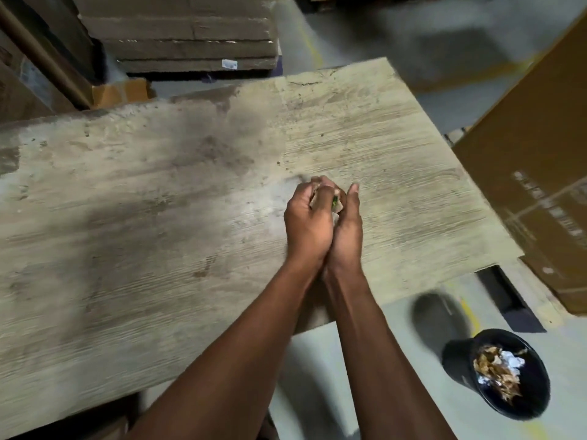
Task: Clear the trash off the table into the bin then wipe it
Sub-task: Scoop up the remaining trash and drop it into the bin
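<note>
Left hand (306,217) curled round small wad of trash (337,207), pale scraps with a green bit. Right hand (347,223) cupped against it, fingers straighter, pressing the wad. Both over the counter (158,217). Black bin (457,360) on floor, right of and nearer than the hands, holding scraps.

two hands — left hand (306,219) and right hand (347,223) — one table (158,217), one black bin (498,376) — one big cardboard box (533,147), one stack of flattened cardboard (190,33).
</note>
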